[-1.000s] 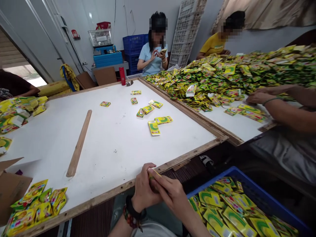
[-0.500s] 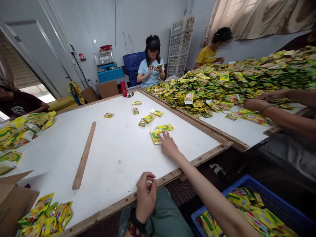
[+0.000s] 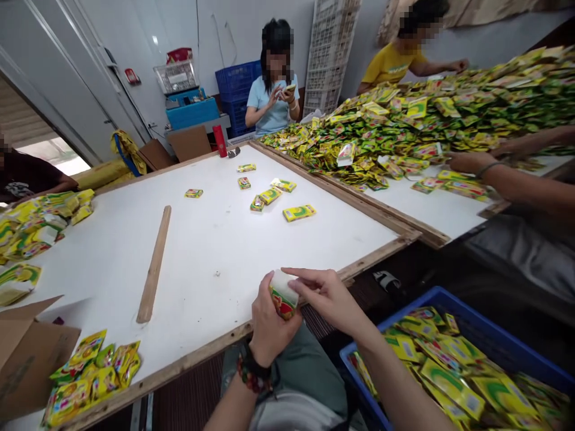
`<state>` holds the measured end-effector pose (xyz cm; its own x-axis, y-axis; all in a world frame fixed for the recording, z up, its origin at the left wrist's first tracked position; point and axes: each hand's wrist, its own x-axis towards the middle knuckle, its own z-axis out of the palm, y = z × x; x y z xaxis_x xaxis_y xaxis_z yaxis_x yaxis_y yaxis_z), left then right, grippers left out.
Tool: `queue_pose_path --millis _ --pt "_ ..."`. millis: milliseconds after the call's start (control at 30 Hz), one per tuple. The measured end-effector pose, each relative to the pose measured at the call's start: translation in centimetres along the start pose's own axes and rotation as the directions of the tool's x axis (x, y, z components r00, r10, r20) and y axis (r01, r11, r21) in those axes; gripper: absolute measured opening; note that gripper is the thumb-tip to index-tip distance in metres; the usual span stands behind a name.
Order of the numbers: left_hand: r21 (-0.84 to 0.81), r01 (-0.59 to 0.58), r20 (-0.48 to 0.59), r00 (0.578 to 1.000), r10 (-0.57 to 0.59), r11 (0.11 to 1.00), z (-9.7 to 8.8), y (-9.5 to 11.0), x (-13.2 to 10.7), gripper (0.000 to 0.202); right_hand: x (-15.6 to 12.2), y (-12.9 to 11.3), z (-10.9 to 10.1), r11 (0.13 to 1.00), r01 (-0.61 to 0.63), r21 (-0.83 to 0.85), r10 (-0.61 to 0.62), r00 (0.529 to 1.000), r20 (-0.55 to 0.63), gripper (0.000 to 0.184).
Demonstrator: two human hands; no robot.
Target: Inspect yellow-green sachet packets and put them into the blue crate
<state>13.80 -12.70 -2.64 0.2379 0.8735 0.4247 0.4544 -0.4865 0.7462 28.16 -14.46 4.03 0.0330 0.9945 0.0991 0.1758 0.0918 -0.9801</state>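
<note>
My left hand (image 3: 271, 320) is wrapped round a small yellow, green and red printed box (image 3: 282, 304) with a white flap standing up at its top. It is held above the near wooden edge of the table. My right hand (image 3: 324, 293) has its thumb and forefinger at the white flap, apparently pinching it. Beyond my hands a flattish yellow box (image 3: 299, 212) lies on the white tabletop (image 3: 211, 239). A little farther off lie several smaller boxes (image 3: 271, 196) of like print.
A wooden strip (image 3: 154, 263) lies on the table. Glossy packets (image 3: 103, 365) and a cardboard box (image 3: 33, 353) are at the near left. Right of my knees stands a blue crate (image 3: 438, 296) of boxes. Co-workers sit around a large packet heap (image 3: 404, 131).
My right hand has come back from the table with one of the two near yellow boxes. My left hand has closed round it, and a white flap now shows.
</note>
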Motion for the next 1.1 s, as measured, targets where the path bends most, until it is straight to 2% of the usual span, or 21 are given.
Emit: queue_pose_path --millis 67,133,233,300,367,467,533,633,733,833,900,1000,1100 --pt "0.022 0.060 -0.100 0.993 -0.057 0.998 1.0 -0.5 -1.0 0.071 -0.7 1.1 0.9 0.982 -0.086 0.166 0.084 0.996 0.019 0.046" --pt "0.043 0.019 -0.191 0.982 -0.010 0.999 1.8 -1.1 -1.9 0.062 -1.2 2.3 1.7 0.967 -0.110 0.231 0.116 0.993 -0.013 0.048" --pt "0.031 -0.138 -0.208 0.968 0.142 0.990 2.1 -1.5 -2.5 0.041 -1.9 3.2 2.7 0.982 -0.087 0.168 0.100 0.993 -0.067 0.041" --pt "0.005 -0.183 -0.178 0.967 0.181 0.983 1.9 -1.5 -2.6 0.038 -2.3 3.1 2.9 0.994 -0.044 0.100 0.046 0.999 -0.012 0.037" --pt "-0.024 -0.157 -0.151 0.977 0.151 0.987 1.6 -1.4 -2.6 0.046 -2.7 2.8 3.1 0.999 0.034 0.041 -0.036 0.998 0.042 0.035" --pt "-0.057 -0.060 -0.086 0.995 0.055 0.997 1.4 -1.3 -2.5 0.060 -2.8 2.6 3.4 0.985 0.160 -0.068 -0.161 0.987 -0.016 0.030" --pt "-0.053 0.029 -0.029 0.999 -0.030 0.998 1.4 -1.4 -2.3 0.053 -2.7 2.4 3.7 0.966 0.211 -0.150 -0.221 0.974 -0.054 0.028" --pt "-0.046 0.142 -0.002 0.990 -0.142 0.989 1.6 -1.6 -2.0 0.035 -2.2 2.3 3.8 0.935 0.280 -0.218 -0.289 0.957 -0.010 0.031" --pt "-0.065 0.148 -0.013 0.989 -0.149 0.987 1.7 -1.4 -1.7 0.033 -1.8 2.3 3.7 0.926 0.269 -0.264 -0.276 0.961 0.010 0.031" --pt "-0.060 0.149 -0.021 0.988 -0.151 0.987 1.7 -1.1 -1.6 0.037 -1.5 2.7 3.4 0.953 0.146 -0.267 -0.159 0.987 -0.028 0.034" --pt "-0.047 0.160 -0.024 0.987 -0.162 0.986 1.8 -1.1 -1.6 0.040 -1.4 2.9 3.2 0.965 0.106 -0.240 -0.116 0.993 -0.028 0.035" --pt "-0.021 0.191 -0.064 0.979 -0.192 0.981 1.9 -1.1 -1.6 0.034 -1.3 2.9 3.2 0.949 0.193 -0.249 -0.186 0.981 0.048 0.035" --pt "-0.042 0.186 -0.060 0.980 -0.188 0.982 1.8 -1.1 -1.6 0.021 -1.5 2.9 3.9 0.889 0.313 -0.334 -0.293 0.950 0.108 0.038"
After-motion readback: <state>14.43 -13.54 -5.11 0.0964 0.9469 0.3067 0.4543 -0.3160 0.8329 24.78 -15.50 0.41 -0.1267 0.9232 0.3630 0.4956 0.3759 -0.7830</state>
